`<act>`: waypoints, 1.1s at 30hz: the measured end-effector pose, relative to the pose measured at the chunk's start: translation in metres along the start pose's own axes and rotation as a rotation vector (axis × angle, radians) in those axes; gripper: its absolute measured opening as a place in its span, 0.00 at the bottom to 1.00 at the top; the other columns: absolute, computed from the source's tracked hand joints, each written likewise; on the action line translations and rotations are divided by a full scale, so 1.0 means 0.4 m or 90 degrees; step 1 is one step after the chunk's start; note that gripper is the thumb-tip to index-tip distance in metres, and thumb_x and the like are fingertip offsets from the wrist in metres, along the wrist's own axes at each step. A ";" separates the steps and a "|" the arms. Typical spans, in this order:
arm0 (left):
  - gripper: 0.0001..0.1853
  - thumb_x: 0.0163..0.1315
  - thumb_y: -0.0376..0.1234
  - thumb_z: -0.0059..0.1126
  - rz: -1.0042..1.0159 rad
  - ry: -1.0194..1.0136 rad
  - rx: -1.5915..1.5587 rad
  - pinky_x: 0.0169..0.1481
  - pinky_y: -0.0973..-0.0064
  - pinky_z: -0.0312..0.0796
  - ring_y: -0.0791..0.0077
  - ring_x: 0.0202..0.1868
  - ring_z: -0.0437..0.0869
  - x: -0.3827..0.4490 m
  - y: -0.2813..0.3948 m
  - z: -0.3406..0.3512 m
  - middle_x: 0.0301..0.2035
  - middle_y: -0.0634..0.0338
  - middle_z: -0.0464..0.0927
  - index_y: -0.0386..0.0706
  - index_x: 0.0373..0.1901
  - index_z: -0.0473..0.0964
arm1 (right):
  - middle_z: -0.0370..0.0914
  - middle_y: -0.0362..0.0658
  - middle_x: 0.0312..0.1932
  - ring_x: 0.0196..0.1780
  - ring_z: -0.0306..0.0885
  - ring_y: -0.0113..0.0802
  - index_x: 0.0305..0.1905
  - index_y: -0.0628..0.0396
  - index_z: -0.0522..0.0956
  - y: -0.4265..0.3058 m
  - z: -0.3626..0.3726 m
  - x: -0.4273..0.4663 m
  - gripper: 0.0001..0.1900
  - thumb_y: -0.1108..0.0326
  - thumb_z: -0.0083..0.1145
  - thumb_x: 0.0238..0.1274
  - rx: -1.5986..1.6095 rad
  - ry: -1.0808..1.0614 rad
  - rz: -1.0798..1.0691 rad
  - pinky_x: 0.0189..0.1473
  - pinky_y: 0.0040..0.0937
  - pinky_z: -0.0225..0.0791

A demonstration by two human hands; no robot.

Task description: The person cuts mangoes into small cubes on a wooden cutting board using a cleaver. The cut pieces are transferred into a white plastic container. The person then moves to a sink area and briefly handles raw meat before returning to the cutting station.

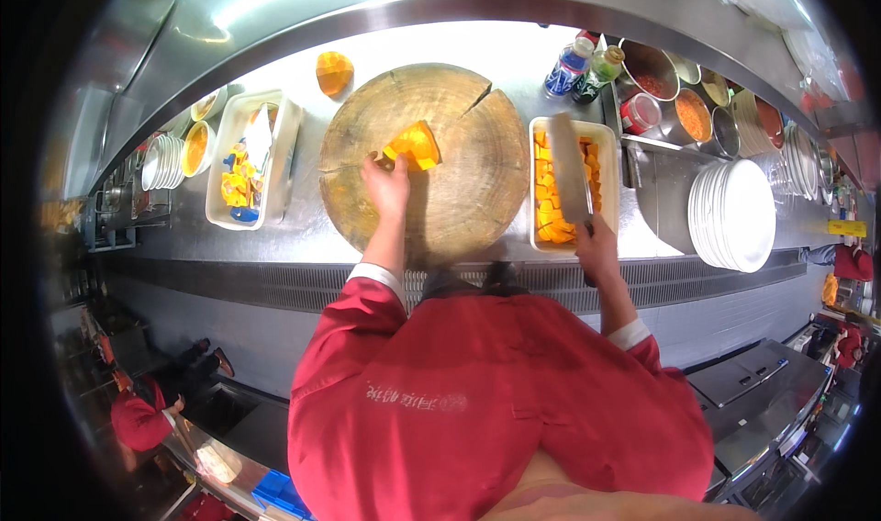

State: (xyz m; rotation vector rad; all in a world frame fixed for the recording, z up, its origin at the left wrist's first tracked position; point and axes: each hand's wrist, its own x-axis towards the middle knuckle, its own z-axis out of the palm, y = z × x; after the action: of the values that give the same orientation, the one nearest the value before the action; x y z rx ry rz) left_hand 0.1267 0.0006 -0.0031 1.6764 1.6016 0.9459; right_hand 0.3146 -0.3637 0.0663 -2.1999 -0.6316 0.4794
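On a round wooden chopping block [475, 177] lies a peeled orange piece of pumpkin [416, 146]. My left hand [387, 185] is at its lower left edge, thumb and fingers against it; whether they grip it I cannot tell. My right hand [597, 251] holds a cleaver [570, 170] by its handle, blade pointing away from me, above a white tray [611, 197] of cut pumpkin chunks [548, 211]. Another peeled pumpkin piece [334, 74] rests on the steel counter behind the block. Left of the block, a white tray [289, 156] holds peelings and scraps [241, 183].
Bottles [568, 66] stand behind the right tray. Metal containers of chopped ingredients [692, 115] and stacked white plates [736, 214] are at the right. Bowls [198, 149] sit far left. A steel shelf edge [440, 10] crosses behind. A co-worker [141, 414] stands at lower left.
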 end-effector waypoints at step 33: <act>0.21 0.56 0.41 0.75 -0.012 -0.342 0.004 0.49 0.60 0.80 0.52 0.41 0.91 0.194 -0.006 -0.048 0.36 0.48 0.89 0.38 0.47 0.81 | 0.85 0.62 0.38 0.42 0.86 0.64 0.48 0.59 0.76 -0.368 0.572 0.281 0.10 0.63 0.55 0.72 -0.253 -0.266 -0.221 0.46 0.60 0.78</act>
State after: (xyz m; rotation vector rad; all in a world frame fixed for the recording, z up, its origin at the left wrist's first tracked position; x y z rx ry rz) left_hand 0.1096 0.0773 0.0113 1.7280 1.2506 0.4232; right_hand 0.2442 -0.0810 0.0223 -2.2945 -1.4090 0.6803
